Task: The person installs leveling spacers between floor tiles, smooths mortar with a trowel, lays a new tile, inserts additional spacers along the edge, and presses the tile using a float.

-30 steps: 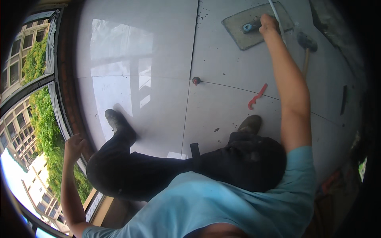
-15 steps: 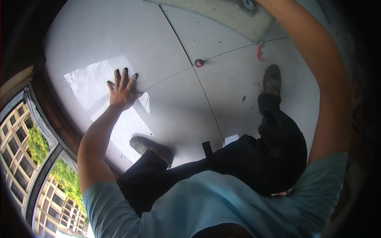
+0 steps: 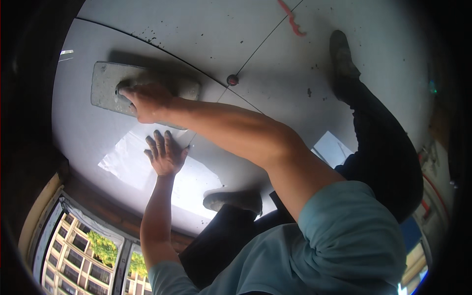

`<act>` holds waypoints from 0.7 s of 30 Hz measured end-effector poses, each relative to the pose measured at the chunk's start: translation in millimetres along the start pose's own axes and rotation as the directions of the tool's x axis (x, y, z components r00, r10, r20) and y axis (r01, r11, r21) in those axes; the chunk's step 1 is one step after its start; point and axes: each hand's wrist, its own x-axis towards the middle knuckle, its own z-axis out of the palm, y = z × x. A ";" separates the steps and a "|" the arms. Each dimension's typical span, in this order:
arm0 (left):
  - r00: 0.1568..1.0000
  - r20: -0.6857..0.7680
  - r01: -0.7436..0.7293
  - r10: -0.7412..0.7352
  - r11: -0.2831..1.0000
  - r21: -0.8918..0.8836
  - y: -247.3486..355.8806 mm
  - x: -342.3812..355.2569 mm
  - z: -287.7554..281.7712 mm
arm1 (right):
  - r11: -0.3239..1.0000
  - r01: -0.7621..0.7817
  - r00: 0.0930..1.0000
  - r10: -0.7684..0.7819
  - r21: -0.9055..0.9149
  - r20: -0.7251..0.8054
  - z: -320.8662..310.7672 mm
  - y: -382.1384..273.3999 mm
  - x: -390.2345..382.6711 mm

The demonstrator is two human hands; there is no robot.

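A large rectangular grey float (image 3: 105, 87) with a worn, mortar-smeared face is over a pale floor tile (image 3: 78, 115). My right hand (image 3: 148, 102) is wrapped round its handle, and my arm reaches across to the left. A dark shadow runs along the float's far edge; whether all of it touches the tile I cannot tell. Just nearer to me, my left hand (image 3: 166, 156) lies on the same tile with fingers spread and dirty fingertips. At the crossing of the tile joints sits a small round dark-and-red piece (image 3: 232, 79), right of the float.
A red strip (image 3: 292, 19) lies on the far tiles, where dark crumbs are scattered. My shoes (image 3: 233, 201) rest on the tiles left and right. A window (image 3: 81, 250) with a dark frame stands at the lower left. Bright reflections cover part of the near tile.
My right hand has swung the float from the far right to the left, in front of my left hand. The left hand stays on the tile. The view has turned.
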 end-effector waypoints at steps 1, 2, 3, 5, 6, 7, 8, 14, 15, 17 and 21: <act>0.996 -0.083 -0.032 0.032 0.999 0.010 -6.5 -2.1 5.3 | 0.998 0.059 0.994 -0.057 0.023 -0.096 5.7 -1.3 -5.2; 0.990 -0.137 -0.041 0.042 0.999 0.012 -9.3 -3.1 7.8 | 0.996 0.083 0.990 -0.080 0.021 -0.113 7.1 -3.5 -9.2; 0.981 -0.187 -0.051 0.052 0.999 0.011 -9.9 -2.4 5.9 | 0.995 0.088 0.992 -0.085 0.039 -0.091 6.1 -5.8 -10.4; 0.972 -0.226 -0.067 0.064 0.998 -0.006 -8.0 -2.1 9.5 | 0.999 0.035 0.996 -0.034 0.011 -0.078 8.6 5.9 -3.1; 0.952 -0.287 -0.111 0.106 0.994 0.000 -4.7 2.2 11.5 | 0.999 -0.003 0.999 0.002 -0.035 -0.034 10.1 12.8 -0.1; 0.950 -0.283 -0.133 0.130 0.991 0.008 -1.8 5.1 12.6 | 0.997 -0.074 0.997 0.074 0.002 0.025 6.4 26.6 8.6; 0.960 -0.255 -0.116 0.114 0.993 0.010 0.0 4.5 13.3 | 0.997 -0.081 0.997 0.081 0.011 0.011 5.4 27.5 14.5; 0.972 -0.211 -0.099 0.105 0.994 0.038 -10.3 0.9 21.9 | 0.988 -0.123 0.992 0.120 0.091 0.039 -6.3 -8.6 39.9; 0.972 -0.209 -0.101 0.107 0.994 0.041 -15.5 -0.8 23.8 | 0.988 -0.124 0.992 0.121 0.095 0.038 -8.0 -19.6 38.5; 0.978 -0.191 -0.108 0.088 0.989 -0.096 -22.6 -4.8 24.2 | 0.978 -0.198 0.979 0.200 0.062 -0.026 -12.5 -34.9 34.8; 0.971 -0.221 -0.095 0.093 0.995 0.003 -0.6 4.7 14.2 | 0.997 -0.073 0.997 0.073 0.006 0.021 7.2 24.0 22.0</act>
